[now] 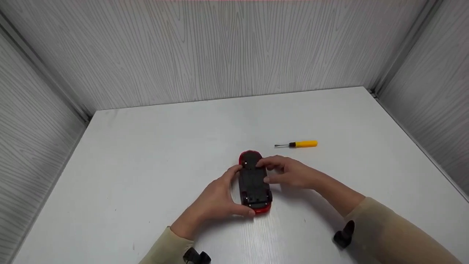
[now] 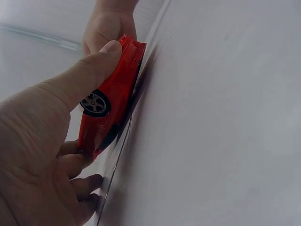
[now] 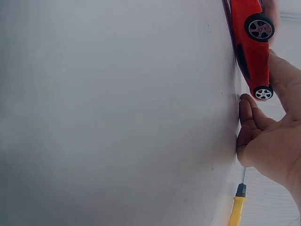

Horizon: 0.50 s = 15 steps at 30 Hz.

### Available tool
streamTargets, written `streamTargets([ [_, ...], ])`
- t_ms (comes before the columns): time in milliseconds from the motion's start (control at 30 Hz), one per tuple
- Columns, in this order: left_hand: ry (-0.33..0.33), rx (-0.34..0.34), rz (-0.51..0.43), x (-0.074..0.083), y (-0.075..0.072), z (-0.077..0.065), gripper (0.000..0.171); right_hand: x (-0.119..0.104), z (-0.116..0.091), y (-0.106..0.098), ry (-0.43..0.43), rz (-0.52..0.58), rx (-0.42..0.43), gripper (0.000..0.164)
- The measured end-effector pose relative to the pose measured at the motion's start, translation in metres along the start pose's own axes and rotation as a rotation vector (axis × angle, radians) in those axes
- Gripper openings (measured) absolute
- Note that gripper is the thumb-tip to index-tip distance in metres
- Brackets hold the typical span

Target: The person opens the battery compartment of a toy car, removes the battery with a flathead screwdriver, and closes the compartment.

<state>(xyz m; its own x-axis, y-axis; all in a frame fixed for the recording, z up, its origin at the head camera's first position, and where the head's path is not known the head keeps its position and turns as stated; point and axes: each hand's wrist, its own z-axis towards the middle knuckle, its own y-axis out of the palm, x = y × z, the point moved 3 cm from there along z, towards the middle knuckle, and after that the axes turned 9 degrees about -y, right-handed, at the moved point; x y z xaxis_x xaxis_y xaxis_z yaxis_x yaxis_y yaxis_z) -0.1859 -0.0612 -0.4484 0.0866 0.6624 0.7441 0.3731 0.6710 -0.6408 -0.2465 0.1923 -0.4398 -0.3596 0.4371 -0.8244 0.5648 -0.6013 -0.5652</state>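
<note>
A red toy car [image 1: 262, 211] lies upside down on the white table, its black underside [image 1: 253, 180] facing up. My left hand [image 1: 217, 200] grips it from the left, thumb at the near end and fingertips on the left side near the far end. My right hand [image 1: 293, 173] reaches in from the right. Its index fingertip and thumb touch the underside and right edge, the other fingers loosely bent. In the left wrist view the red body and a silver-spoked wheel [image 2: 95, 103] show beside the thumb. Two wheels, including the smaller-looking one [image 3: 263, 93], show in the right wrist view.
A screwdriver [image 1: 306, 143] with a yellow handle lies beyond my right hand, its metal shaft pointing left. Wood-grain panels stand at the back [image 1: 234, 51], left and right of the white table [image 1: 154, 146].
</note>
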Motion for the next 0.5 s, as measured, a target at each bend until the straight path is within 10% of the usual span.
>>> streamTargets([
  [500,0.005,0.022,0.029,0.0008,0.0021,0.0009,0.129,-0.0029,-0.0002,0.0018,-0.029,0.007,0.012,0.039],
])
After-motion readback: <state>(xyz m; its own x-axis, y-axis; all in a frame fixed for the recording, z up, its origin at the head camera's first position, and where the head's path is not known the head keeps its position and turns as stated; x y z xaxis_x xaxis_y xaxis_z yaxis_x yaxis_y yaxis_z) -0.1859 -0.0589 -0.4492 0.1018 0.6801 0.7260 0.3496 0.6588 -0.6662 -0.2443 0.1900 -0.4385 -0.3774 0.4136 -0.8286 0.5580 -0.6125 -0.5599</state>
